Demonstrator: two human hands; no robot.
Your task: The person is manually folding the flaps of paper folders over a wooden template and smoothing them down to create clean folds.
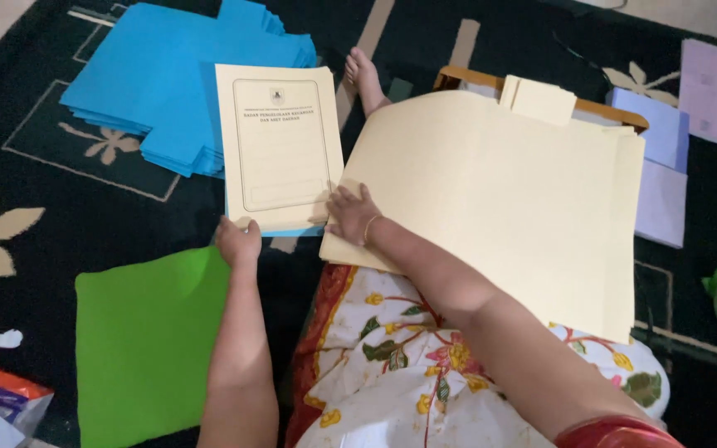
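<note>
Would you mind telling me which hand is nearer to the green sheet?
Left. The left hand sits at the green sheet's upper right corner; the right hand rests farther right, on the cream folders.

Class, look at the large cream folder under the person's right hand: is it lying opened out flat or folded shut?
Opened out. The cream folder lies as one wide flat sheet, flaps spread, with the right hand pressing its left edge.

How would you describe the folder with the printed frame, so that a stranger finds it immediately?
Start at the big pile of blue folders on the dark carpet, upper left. At its right edge lies a cream folder, its lower edge gripped by the left hand and touched by the right hand. Unlike the larger plain cream sheets beside it, its cover carries a printed rectangular frame.
</note>
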